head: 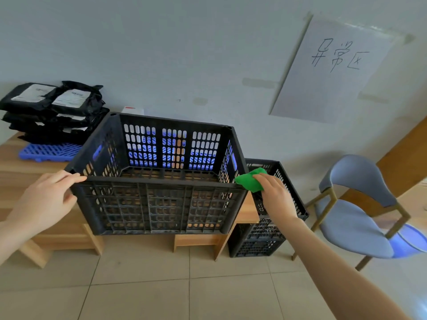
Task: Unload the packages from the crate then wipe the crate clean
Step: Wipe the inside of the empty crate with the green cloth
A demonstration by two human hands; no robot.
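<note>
**Asker:** Head camera: where is the crate [159, 202]?

**Me:** It stands upright on the wooden table [13, 167], right in front of me.

**Asker:** And your hands?

**Me:** My left hand [46, 199] grips the rim at the near left corner, fingers curled over the top edge. My right hand [275, 195] clutches a bunched green cloth [250, 181], pressed against the near right corner.

**Asker:** The packages?

**Me:** The black packages [57, 112] lie stacked on a blue pallet [48, 152] at the table's far left, by the wall.

**Asker:** Anything else?

**Me:** A second crate [261, 239] sits just beside the table's right end. A blue chair [353, 227] is beyond it, and a handwritten paper sign [330, 70] is on the wall.
</note>
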